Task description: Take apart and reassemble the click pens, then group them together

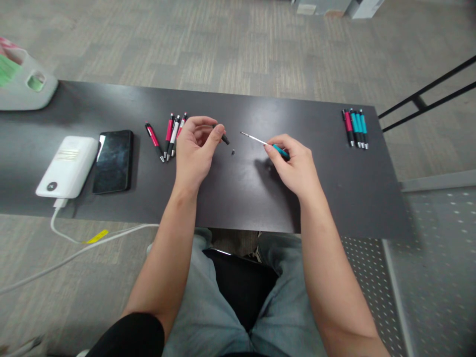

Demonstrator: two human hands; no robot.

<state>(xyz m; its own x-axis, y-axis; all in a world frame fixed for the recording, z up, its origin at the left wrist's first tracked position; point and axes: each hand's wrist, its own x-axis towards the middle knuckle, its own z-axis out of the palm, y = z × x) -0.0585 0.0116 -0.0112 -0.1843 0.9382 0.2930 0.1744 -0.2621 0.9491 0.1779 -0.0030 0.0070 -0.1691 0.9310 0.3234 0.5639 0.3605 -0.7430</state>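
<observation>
My left hand (pixel 198 148) pinches a short black pen grip (pixel 225 139) between thumb and fingers, its lower end sticking out. In my right hand (pixel 292 161) is a teal pen barrel (pixel 281 151) with a thin silver refill (pixel 255 138) bare and pointing left toward the grip. The two pen parts are apart, both held over the table. A tiny dark piece (pixel 233 152) shows just below the grip; what it is I cannot tell. Beside my left hand lie several red and white pens, among them a red pen (pixel 154 141) set a little apart.
A row of pens, one red (pixel 348 128) and several teal (pixel 359 129), lies at the right end of the dark table (pixel 241 198). To the left are a black phone (pixel 113 161), a white power bank (pixel 67 166) with a cable, and a white container (pixel 28 87).
</observation>
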